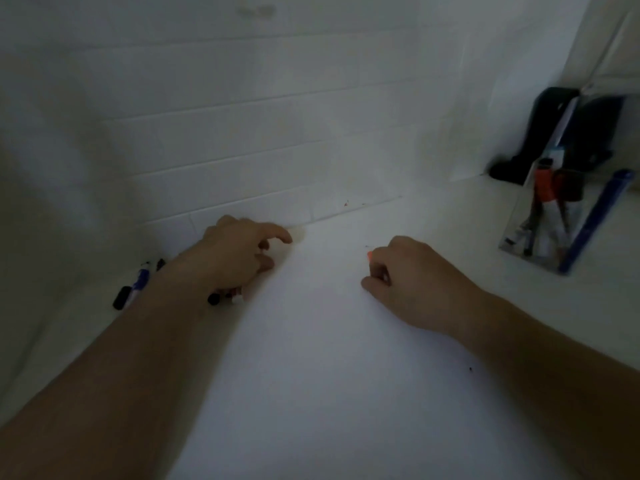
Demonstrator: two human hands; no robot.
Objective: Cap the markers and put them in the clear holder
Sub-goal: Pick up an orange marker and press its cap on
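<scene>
Two bare arms are reaching out over a white counter [311,375] in a dim room.

The right hand [412,282] is sitting on the counter with its fingers curled in tight. A tiny bit of something orange [369,255] is peeking out at the fingertips. It looks like the hand is pinching it, but it is too small and blurry to tell what it is.

The left hand [239,254] is lying a little farther away, close to the wall. Its pointer finger is sticking out toward the wall, and the other fingers are bending loosely. Under this hand a marker with a black end [221,297] is lying on the counter. The picture is too blurry to tell if the fingers are holding it or only touching it.

Left of that arm, a blue and white marker [138,284] is lying on the counter. A black cap [122,297] is sitting right beside it.

Far off to the right, the clear holder [554,216] is standing on the counter. Some markers are already leaning inside it, one with an orange cap [543,185]. Behind the holder a black thing [550,133] is standing in the corner. A white tile wall [242,133] is going up at the back.
</scene>
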